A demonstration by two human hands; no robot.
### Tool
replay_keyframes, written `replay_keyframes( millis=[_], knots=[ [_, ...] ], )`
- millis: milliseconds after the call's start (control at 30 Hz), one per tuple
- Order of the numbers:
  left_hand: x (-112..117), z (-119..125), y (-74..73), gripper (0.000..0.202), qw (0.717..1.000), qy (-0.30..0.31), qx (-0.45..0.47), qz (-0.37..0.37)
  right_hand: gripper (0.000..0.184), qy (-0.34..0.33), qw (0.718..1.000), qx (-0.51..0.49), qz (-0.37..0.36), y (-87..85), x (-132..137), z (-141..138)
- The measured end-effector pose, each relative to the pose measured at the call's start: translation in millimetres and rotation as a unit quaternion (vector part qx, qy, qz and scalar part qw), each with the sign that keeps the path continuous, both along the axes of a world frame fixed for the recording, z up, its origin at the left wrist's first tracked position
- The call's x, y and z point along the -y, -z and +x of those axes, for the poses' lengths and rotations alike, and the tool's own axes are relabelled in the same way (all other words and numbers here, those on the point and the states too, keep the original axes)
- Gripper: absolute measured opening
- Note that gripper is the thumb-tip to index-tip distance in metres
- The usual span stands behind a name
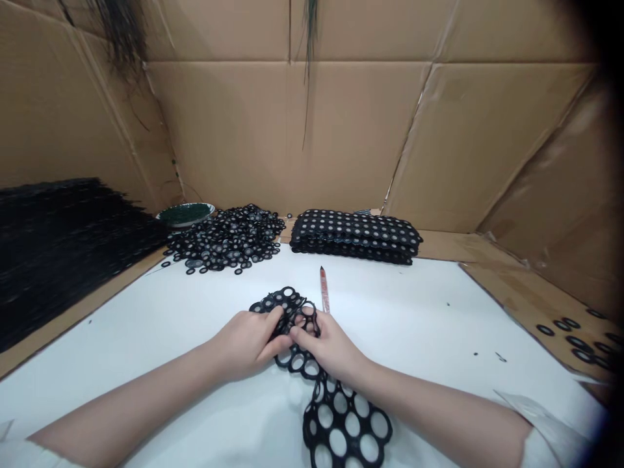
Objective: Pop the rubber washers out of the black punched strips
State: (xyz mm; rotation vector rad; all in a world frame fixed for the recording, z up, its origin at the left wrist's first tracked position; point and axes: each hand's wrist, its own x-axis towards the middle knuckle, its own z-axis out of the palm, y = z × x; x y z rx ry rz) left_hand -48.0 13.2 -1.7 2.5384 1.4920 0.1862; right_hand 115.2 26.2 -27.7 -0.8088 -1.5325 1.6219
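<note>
A black sheet of joined rings [338,416], full of round holes, is bunched up between both hands, and its lower part hangs down toward the near edge. My left hand [256,338] pinches the crumpled part from the left, thumb and fingers closed on it. From the right, my right hand [326,341] grips the same sheet, its thumb close to the left thumb. Part of the sheet and some fingertips are hidden in the folds. Just beyond the right hand, a pencil-like stick [324,289] with a dark tip and a red-marked body lies on the white surface.
Loose black rings [229,237] form a heap at the back left, beside a dish [185,213] of dark green bits. Stacked perforated black sheets [355,234] lie at the back. Black bristly material [63,253] fills the left. Cardboard walls [292,130] enclose the white tabletop [414,325].
</note>
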Motion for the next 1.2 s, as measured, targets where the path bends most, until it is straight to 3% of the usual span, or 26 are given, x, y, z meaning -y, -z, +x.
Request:
replay_keyframes(
  millis=[100, 167, 233, 267, 300, 467, 633, 733, 900, 1000, 1067, 1100, 1200],
  knots=[
    [-8.3, -9.1, -1.9, 0.029, 0.998, -0.021, 0.062, -0.019, 0.01, -0.012, 0.999, 0.029, -0.007, -0.9, -0.3, 0.8],
    [-16.6, -16.9, -4.5, 0.034, 0.984, -0.117, 0.128, 0.032, 0.007, -0.03, 0.996, 0.079, -0.006, -1.3, -0.1, 1.9],
    [-22.4, -22.4, -7.6, 0.036, 0.949, -0.23, 0.176, 0.125, 0.006, -0.053, 0.991, 0.119, -0.002, -1.7, 0.3, 3.0],
    [-23.3, -23.1, -8.6, 0.035, 0.936, -0.259, 0.178, 0.159, 0.007, -0.066, 0.99, 0.126, 0.001, -2.0, 0.7, 3.3],
    [-22.6, -22.0, -8.9, 0.034, 0.937, -0.259, 0.162, 0.171, 0.007, -0.074, 0.989, 0.124, 0.009, -2.3, 1.0, 3.6],
    [-6.0, -1.3, -1.4, 0.027, 0.982, -0.137, -0.011, 0.129, 0.018, -0.047, 0.994, 0.098, 0.032, -3.5, 2.6, 3.6],
    [3.3, 5.7, -2.1, 0.024, 0.997, -0.032, -0.02, 0.071, 0.014, -0.059, 0.995, 0.075, 0.02, -1.0, 3.3, 2.5],
    [3.8, 4.3, -7.4, 0.023, 1.0, -0.003, -0.005, 0.019, 0.011, -0.047, 0.996, 0.076, 0.006, -0.9, 3.1, 2.1],
    [-5.4, -3.4, -12.5, 0.029, 0.988, -0.019, 0.131, -0.079, 0.008, -0.074, 0.992, 0.096, -0.034, -1.1, 1.0, 1.8],
    [-13.6, -11.9, -14.6, 0.036, 0.958, -0.18, 0.22, 0.025, 0.008, -0.062, 0.99, 0.116, -0.059, 2.2, -0.1, 1.4],
    [-15.1, -13.5, -15.0, 0.036, 0.929, -0.262, 0.232, 0.117, 0.009, -0.052, 0.989, 0.119, -0.067, 3.8, 0.8, 0.5],
    [-14.1, -12.1, -14.2, 0.035, 0.93, -0.264, 0.21, 0.144, 0.009, -0.051, 0.99, 0.114, -0.065, 3.9, 1.9, 0.0],
    [-6.8, -0.2, -7.3, 0.029, 0.97, -0.17, 0.048, 0.164, 0.007, -0.063, 0.995, 0.079, -0.021, 1.6, 6.0, -1.6]
  ],
)
